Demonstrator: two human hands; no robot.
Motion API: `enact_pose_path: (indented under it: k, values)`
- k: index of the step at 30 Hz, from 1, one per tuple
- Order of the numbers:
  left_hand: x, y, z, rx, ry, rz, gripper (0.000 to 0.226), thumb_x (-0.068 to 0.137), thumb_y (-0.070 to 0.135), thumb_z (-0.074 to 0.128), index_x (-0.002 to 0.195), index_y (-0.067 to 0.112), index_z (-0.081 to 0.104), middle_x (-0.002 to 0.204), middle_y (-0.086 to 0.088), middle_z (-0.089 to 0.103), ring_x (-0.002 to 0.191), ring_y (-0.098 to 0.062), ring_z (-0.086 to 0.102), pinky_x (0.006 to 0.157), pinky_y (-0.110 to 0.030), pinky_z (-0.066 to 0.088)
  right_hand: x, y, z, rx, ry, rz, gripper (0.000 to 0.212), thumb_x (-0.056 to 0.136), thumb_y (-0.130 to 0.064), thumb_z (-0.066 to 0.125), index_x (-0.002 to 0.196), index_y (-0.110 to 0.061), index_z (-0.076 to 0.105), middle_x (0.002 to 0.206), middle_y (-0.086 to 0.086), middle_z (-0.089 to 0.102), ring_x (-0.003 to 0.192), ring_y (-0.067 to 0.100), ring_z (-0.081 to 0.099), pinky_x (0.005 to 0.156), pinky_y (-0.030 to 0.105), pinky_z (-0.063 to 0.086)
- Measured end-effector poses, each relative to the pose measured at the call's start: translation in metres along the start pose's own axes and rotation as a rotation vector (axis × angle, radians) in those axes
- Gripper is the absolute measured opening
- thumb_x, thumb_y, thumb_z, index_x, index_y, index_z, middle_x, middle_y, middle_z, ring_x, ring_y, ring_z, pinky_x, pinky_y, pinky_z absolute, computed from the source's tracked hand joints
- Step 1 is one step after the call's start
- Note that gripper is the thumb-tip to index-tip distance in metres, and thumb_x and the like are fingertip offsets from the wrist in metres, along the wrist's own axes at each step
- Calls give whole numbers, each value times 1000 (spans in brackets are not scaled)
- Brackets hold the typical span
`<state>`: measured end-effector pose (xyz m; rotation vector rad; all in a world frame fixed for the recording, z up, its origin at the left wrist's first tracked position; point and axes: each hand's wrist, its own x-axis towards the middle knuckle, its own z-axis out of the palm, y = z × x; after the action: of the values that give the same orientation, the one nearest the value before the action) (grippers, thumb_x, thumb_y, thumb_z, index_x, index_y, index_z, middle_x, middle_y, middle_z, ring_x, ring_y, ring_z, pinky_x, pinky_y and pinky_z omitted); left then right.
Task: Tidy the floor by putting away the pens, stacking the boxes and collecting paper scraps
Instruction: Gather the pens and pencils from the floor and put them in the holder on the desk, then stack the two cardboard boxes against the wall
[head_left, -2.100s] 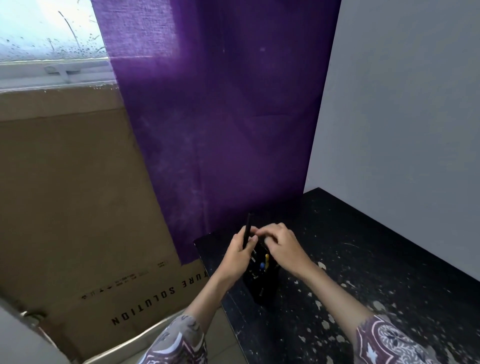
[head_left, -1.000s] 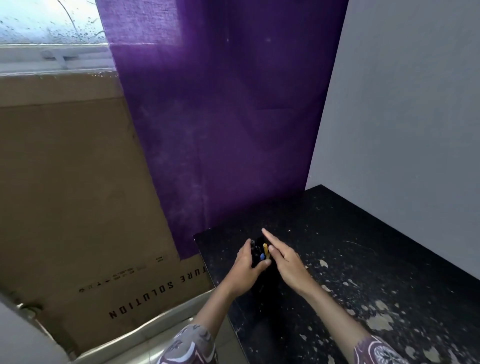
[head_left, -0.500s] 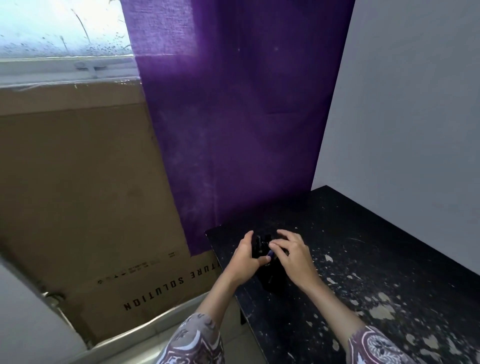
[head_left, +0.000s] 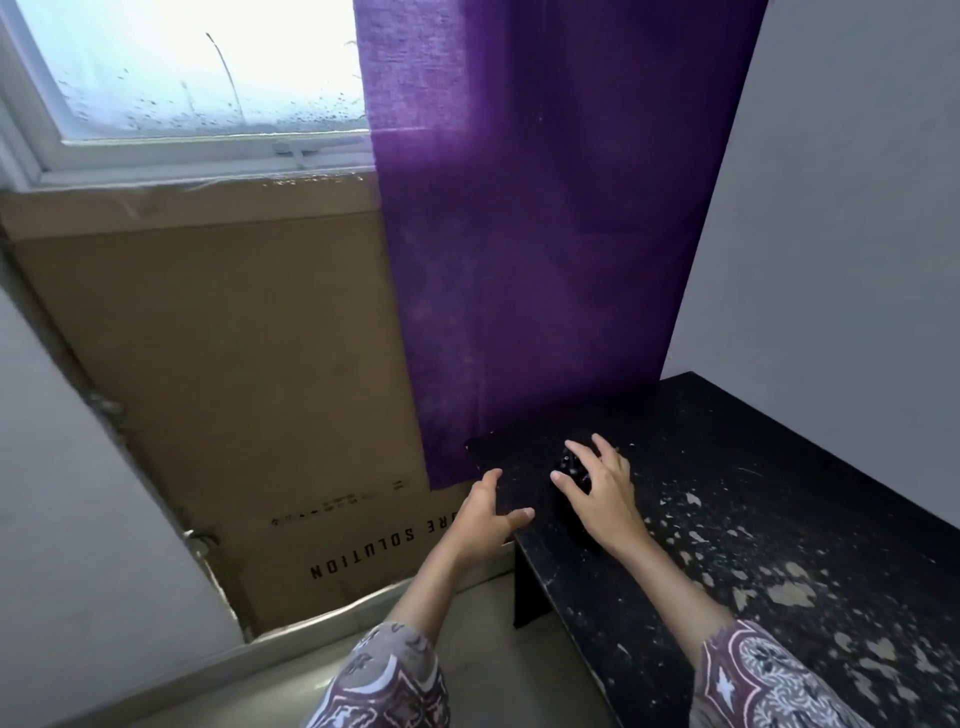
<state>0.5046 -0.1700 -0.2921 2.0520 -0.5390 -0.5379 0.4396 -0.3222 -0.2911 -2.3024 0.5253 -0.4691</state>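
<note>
Purple curtain (head_left: 530, 234), cardboard sheet (head_left: 234, 364), window (head_left: 197, 67)

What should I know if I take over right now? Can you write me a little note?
Left hand: open, holding nothing, beside the table's left edge.
Right hand: fingers spread over the top of the black pen holder; whether it touches it is unclear.
The holder stands on the table near the purple curtain. It is too dark to see what is inside.
No loose pens, small boxes or paper scraps in view; the floor is mostly out of frame.
Left: check the floor for pens, boxes to stack and scraps.
</note>
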Motion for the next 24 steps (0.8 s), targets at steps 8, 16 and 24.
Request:
enact_pose_path:
  k: [8, 16, 24]
  values:
    - [-110, -39, -66, 3, 113, -35, 71, 88, 34, 60, 145, 14, 22, 152, -7, 27, 140, -17, 27, 107, -24, 26, -91, -79, 43, 160, -129, -55, 53, 89, -33, 58, 138, -20, 41, 153, 5, 22, 141, 19, 15, 112, 35, 22]
    - [-253, -103, -148, 37, 205, -127, 73, 88, 37, 59, 145, 11, 23, 152, -10, 26, 140, -22, 27, 111, -31, 27, -200, -155, 102, 187, -270, -90, 54, 89, -27, 59, 137, -11, 41, 147, 9, 33, 138, 20, 27, 110, 26, 21]
    - [-375, -177, -224, 7, 296, -271, 68, 91, 35, 55, 145, 11, 22, 153, -12, 23, 140, -26, 27, 111, -35, 28, -288, -227, 169, 234, -387, -106, 55, 89, -30, 59, 138, -12, 41, 146, 6, 37, 135, 19, 34, 110, 35, 30]
